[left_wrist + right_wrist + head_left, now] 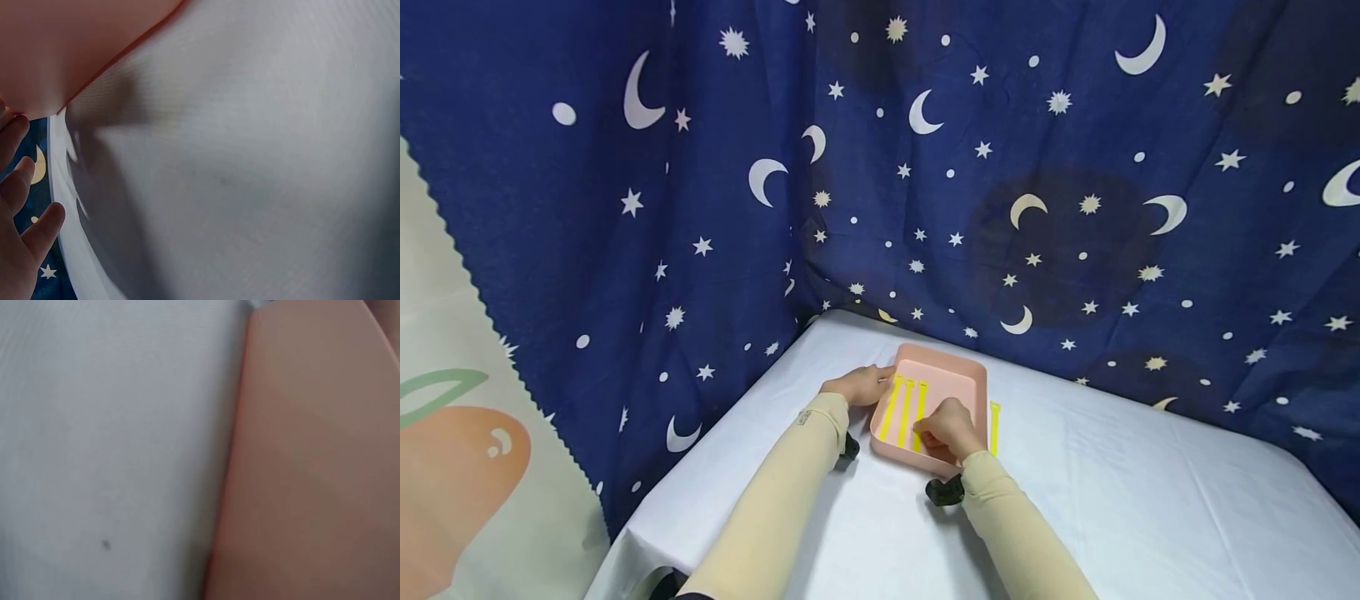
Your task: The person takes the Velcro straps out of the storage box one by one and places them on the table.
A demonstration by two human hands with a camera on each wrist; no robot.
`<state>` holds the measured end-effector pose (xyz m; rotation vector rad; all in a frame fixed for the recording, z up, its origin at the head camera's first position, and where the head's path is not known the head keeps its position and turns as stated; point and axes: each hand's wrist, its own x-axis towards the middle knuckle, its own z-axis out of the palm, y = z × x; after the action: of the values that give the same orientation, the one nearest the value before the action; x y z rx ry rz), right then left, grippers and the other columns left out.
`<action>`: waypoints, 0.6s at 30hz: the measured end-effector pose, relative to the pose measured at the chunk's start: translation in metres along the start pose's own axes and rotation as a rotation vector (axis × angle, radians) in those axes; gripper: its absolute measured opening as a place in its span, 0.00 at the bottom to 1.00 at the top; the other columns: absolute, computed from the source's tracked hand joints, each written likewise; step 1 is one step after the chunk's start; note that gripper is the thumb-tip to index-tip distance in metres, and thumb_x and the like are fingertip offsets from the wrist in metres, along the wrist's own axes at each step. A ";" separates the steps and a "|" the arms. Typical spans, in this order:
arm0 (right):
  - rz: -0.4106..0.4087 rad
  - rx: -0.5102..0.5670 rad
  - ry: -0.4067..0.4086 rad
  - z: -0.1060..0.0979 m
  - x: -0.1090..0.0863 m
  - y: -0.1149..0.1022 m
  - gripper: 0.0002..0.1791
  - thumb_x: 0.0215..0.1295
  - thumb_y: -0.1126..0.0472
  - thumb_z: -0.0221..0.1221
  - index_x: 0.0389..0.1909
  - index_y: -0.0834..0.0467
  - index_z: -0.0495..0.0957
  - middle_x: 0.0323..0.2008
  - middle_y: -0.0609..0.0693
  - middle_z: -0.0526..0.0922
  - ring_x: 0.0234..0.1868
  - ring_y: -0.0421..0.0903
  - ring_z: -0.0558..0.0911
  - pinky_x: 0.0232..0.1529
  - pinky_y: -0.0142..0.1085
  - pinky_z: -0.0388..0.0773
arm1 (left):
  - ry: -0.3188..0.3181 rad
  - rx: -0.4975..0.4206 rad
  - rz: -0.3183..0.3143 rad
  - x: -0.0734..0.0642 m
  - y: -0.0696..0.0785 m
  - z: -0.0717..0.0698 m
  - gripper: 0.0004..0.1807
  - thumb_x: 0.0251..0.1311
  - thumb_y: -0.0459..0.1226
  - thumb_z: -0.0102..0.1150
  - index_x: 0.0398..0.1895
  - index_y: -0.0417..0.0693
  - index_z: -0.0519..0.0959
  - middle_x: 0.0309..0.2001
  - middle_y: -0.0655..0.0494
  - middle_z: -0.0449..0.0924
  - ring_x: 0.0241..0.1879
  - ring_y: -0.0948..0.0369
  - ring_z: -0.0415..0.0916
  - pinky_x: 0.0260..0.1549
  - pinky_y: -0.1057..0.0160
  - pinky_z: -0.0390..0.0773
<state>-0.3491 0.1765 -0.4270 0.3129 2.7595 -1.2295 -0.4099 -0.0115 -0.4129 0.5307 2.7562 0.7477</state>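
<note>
The tray (951,387) is placed on the far left part of the table (1112,508). Inside it, a left strip (890,408), a middle strip (906,408) and a right strip (922,396) are laid side by side, lengthwise near to far. A fourth strip (995,425) is located on the table, just right of the tray. The left hand (865,385) is positioned at the left wall, the right hand (951,425) over the near right part. The table is bordered behind and at left by a curtain (1060,150).
</note>
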 end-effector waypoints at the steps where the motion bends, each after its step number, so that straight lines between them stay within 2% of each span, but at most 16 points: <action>1: -0.006 -0.015 0.003 0.001 0.000 0.000 0.11 0.52 0.63 0.73 0.20 0.63 0.80 0.13 0.50 0.77 0.13 0.41 0.76 0.16 0.27 0.74 | -0.001 0.002 -0.001 0.000 0.000 0.000 0.27 0.80 0.49 0.35 0.79 0.64 0.57 0.77 0.49 0.59 0.78 0.52 0.54 0.77 0.48 0.56; 9: -0.013 -0.111 0.039 0.006 0.000 -0.001 0.11 0.53 0.64 0.71 0.19 0.62 0.79 0.12 0.49 0.76 0.13 0.41 0.75 0.16 0.29 0.70 | -0.006 0.003 0.005 0.002 -0.002 0.002 0.27 0.80 0.48 0.35 0.79 0.61 0.57 0.78 0.46 0.57 0.79 0.50 0.52 0.78 0.49 0.54; 18: 0.034 -0.175 0.054 0.006 0.001 -0.009 0.12 0.54 0.63 0.68 0.32 0.66 0.77 0.18 0.53 0.77 0.13 0.42 0.75 0.15 0.28 0.69 | 0.002 0.010 0.022 0.002 -0.002 -0.001 0.28 0.79 0.49 0.35 0.79 0.62 0.56 0.78 0.47 0.58 0.78 0.51 0.54 0.78 0.49 0.56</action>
<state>-0.3521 0.1661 -0.4249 0.3803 2.8691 -0.9776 -0.4124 -0.0131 -0.4138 0.5636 2.7614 0.7408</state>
